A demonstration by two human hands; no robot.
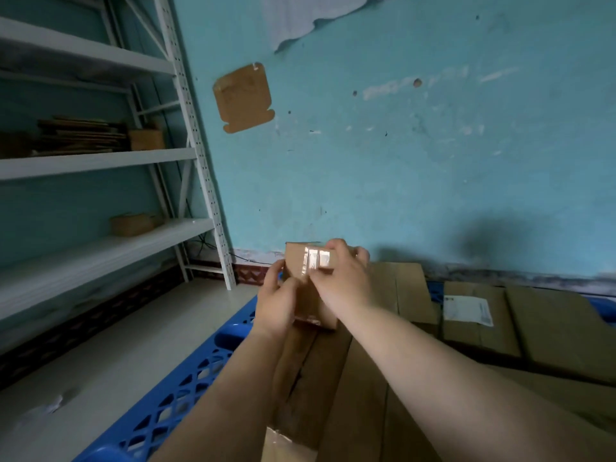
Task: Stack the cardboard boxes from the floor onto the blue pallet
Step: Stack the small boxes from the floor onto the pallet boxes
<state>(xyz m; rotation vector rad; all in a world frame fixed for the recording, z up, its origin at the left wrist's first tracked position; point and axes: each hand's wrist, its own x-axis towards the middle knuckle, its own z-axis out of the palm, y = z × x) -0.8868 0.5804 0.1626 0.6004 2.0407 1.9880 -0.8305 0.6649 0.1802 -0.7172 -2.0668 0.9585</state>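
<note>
Small brown cardboard box (308, 285) with a strip of clear shiny tape across its top, held up in both hands, right over the near stack of larger flat brown cardboard boxes (360, 378) on the blue plastic lattice pallet (186, 388). Left hand (278, 305) wrapped around the box's lower left side, fingers curled under the edge, gripping it. Right hand (343, 278) clamped over the top right corner, fingers (361, 256) hooked over the far edge, thumb lying across the front face. Bottom of the small box looks like it's touching or just above the big box underneath, hard to tell from this angle. More brown cardboard boxes (533, 325) laid flat further right on the same pallet, one with a white shipping label (466, 310) stuck on top. Pale grey floor (110, 358) to the left of the pallet, with a crumpled scrap of white paper (43, 408) lying on it. White metal shelving rack (196, 141) against the left wall, with flattened cardboard stacked on the middle shelf (80, 135) and a small brown box (133, 224) on the shelf below. Scuffed turquoise wall (400, 145) behind everything, with a flat brown cardboard cutout (243, 98) pinned to it.
</note>
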